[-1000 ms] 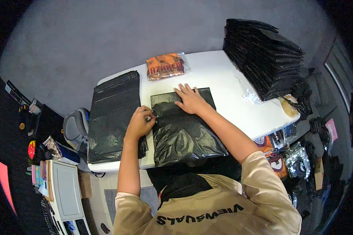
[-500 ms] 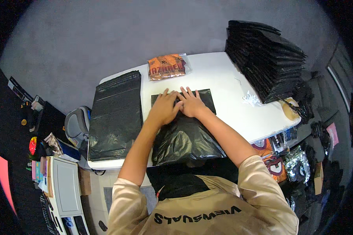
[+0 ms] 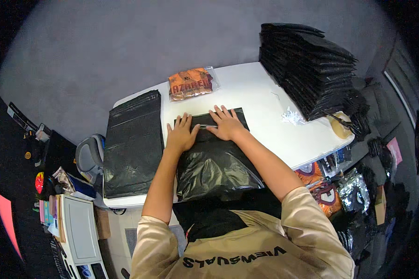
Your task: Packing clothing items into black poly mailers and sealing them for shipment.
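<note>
- On the white table [image 3: 246, 83], at its near side: black bag [image 3: 214, 167], bulging toward the wearer, just right of the black sheet stack [image 3: 132, 144].
- Left hand [image 3: 181, 135] and right hand [image 3: 226, 125]: both spread, palms down on the bag's flat far end, 2 thumbs pointing at each other. No pinch that I can see; can't tell how hard they press.
- Shiny line [image 3: 203, 126] between thumbs: fold or strip, can't tell. Uneven pressure could leave it crooked or wrinkled.
- Film looks thin and slick. Dragging hands apart could stretch or tear it; any trapped air could push the far end up.
- Bulge sits at the table edge. A tug toward the body could slide it off.
- Left forearm [image 3: 159, 188] is close beside the stack; an outward swing could skew the top sheets.
- Pile of black packages [image 3: 307, 69], right: tall, uneven. A table bump could make it slump.
</note>
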`<state>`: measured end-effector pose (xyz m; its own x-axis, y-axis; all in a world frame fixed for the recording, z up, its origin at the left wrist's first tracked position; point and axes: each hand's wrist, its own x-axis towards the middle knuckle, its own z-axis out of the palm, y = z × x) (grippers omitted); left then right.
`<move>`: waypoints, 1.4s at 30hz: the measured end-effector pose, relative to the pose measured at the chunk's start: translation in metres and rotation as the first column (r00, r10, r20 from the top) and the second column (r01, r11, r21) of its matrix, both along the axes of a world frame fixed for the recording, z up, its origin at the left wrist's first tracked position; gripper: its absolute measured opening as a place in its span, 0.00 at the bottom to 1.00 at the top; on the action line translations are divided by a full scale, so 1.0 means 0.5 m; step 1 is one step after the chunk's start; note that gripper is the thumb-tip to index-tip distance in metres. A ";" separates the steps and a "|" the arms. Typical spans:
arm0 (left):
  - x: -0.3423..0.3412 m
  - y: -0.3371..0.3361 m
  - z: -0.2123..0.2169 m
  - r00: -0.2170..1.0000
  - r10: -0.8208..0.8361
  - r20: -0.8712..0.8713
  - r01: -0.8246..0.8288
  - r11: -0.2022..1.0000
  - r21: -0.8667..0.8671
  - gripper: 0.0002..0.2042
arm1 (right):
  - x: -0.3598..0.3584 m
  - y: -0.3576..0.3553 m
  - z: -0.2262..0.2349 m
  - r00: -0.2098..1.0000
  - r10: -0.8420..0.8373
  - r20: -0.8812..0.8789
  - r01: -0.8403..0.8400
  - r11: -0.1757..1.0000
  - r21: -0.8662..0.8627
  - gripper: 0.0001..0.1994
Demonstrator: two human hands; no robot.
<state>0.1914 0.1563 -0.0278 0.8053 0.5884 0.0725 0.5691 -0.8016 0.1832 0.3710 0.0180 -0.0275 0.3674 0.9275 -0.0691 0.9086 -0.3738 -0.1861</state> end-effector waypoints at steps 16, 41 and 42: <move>0.179 -0.162 0.039 0.991 -0.115 -0.074 0.100 0.977 -0.188 0.44 | 0.049 -0.057 -0.025 0.991 -0.104 0.088 0.100 0.994 0.047 0.38; -0.003 -0.014 0.022 0.977 0.195 -0.086 -0.205 0.971 -0.127 0.38 | 0.044 -0.066 0.019 0.966 -0.259 0.005 0.258 0.962 -0.093 0.43; -0.003 -0.011 0.025 0.980 0.184 -0.079 -0.193 0.973 -0.125 0.39 | 0.050 -0.070 0.018 0.966 -0.259 0.007 0.258 0.962 -0.090 0.43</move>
<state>0.1900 0.1506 -0.0154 0.6793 0.7310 -0.0651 0.7222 -0.6501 0.2361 0.3960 -0.0169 -0.0183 0.5933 0.7909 -0.1499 0.7781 -0.6112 -0.1451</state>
